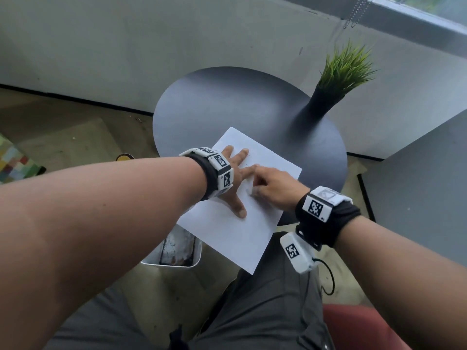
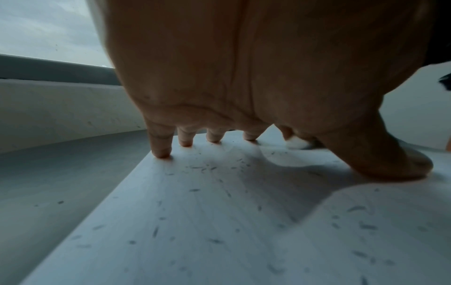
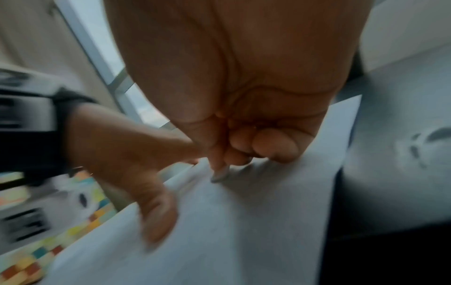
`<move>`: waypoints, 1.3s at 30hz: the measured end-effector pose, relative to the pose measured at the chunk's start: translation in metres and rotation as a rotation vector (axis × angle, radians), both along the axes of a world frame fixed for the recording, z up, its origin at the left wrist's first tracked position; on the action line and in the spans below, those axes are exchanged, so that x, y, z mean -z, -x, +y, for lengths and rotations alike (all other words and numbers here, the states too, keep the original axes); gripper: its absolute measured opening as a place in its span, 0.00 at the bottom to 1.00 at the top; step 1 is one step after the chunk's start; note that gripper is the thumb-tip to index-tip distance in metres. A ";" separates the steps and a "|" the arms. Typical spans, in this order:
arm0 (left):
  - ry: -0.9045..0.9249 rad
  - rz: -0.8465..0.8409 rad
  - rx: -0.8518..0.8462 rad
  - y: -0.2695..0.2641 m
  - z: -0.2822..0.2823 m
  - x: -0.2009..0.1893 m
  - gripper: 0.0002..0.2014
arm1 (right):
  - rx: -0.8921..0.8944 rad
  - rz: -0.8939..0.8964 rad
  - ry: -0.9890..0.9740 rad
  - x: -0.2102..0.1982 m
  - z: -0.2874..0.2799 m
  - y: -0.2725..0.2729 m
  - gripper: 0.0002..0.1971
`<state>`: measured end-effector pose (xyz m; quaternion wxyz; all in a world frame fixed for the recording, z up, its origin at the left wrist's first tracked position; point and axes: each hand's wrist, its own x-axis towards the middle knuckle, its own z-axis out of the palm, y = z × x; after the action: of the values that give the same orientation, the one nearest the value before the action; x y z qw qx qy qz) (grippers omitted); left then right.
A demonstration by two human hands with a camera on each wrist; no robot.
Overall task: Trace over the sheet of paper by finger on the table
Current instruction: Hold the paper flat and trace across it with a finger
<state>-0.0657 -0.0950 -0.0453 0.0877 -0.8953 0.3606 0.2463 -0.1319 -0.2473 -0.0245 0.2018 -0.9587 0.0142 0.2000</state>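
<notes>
A white sheet of paper (image 1: 240,238) (image 2: 219,221) (image 3: 244,221) lies on the round dark grey table (image 1: 227,104), its near corner hanging over the table's edge. My left hand (image 1: 236,180) (image 2: 244,86) (image 3: 127,154) rests flat on the sheet with fingers and thumb spread, holding it down. My right hand (image 1: 275,188) (image 3: 244,96) is just right of it, most fingers curled into the palm. Its index fingertip (image 1: 255,169) (image 3: 218,176) touches the paper close to the left hand's fingers. Faint small marks speckle the sheet in the left wrist view.
A black vase (image 1: 323,104) with green grass (image 1: 346,69) stands at the table's far right. A white bin (image 1: 174,251) sits on the floor under the near left edge. A grey cabinet (image 1: 417,185) stands to the right, a wall behind, a colourful mat (image 1: 12,160) far left.
</notes>
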 end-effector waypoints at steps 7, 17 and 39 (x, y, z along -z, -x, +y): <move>-0.017 -0.006 0.006 0.001 -0.001 -0.003 0.70 | 0.283 -0.113 0.030 -0.006 -0.030 -0.014 0.08; -0.015 0.005 -0.013 0.002 -0.002 -0.004 0.68 | 0.255 -0.112 0.009 -0.006 -0.031 -0.008 0.08; 0.000 0.013 -0.028 0.004 -0.004 -0.007 0.65 | 0.195 -0.154 0.013 -0.003 -0.035 0.000 0.08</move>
<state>-0.0695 -0.0989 -0.0386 0.0818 -0.8987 0.3484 0.2535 -0.1322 -0.2819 -0.0214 0.2147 -0.9665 0.0931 0.1053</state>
